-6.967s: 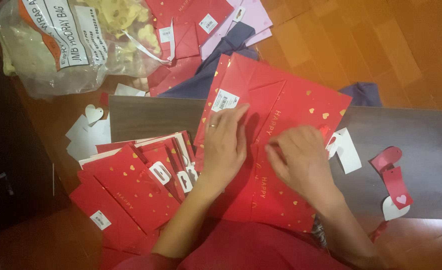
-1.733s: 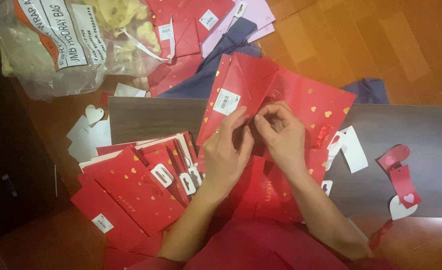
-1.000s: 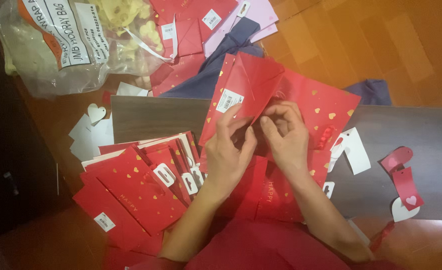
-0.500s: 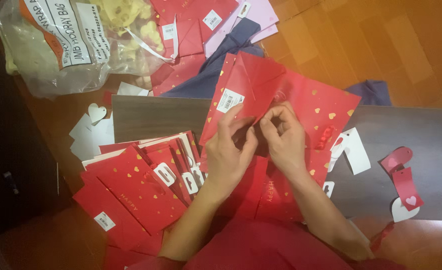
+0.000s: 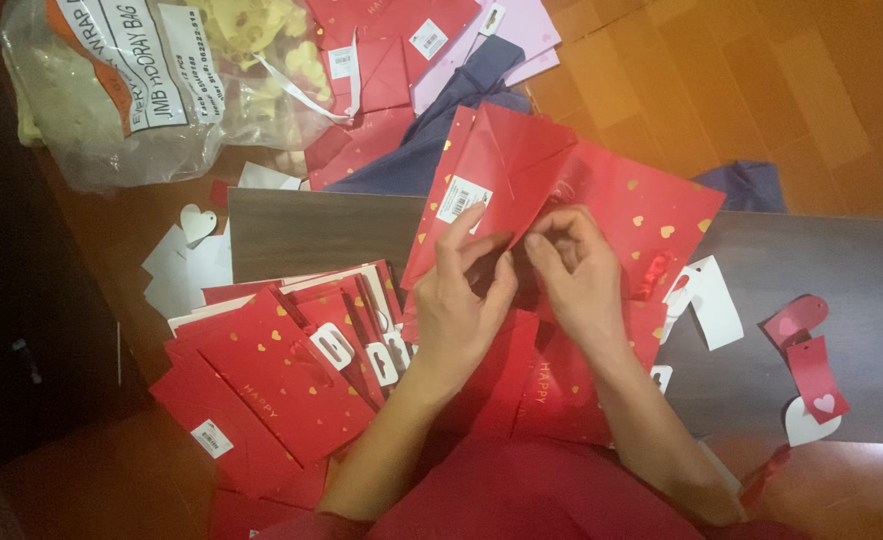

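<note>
- A dark wooden table (image 5: 292, 230) sits on the orange wood floor (image 5: 762, 90).
- A red paper bag (image 5: 602, 200) lies in the table's middle.
- A pile of flat red bags (image 5: 282, 370) hangs over its left edge.
- Red tags (image 5: 807, 350) lie by its right edge.
- A clear plastic sack (image 5: 142, 90) rests on the floor past the table's left corner.

L hand (image 5: 462, 300) + R hand (image 5: 577, 270) close together, fingertips pinched, forearms converging.

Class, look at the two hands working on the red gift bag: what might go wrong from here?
1. Both hands, left hand and right hand, pinch the red gift bag at its fold; the paper may crease or tear.
2. A forearm could nudge the stack of flat red bags off the board's edge.
</note>
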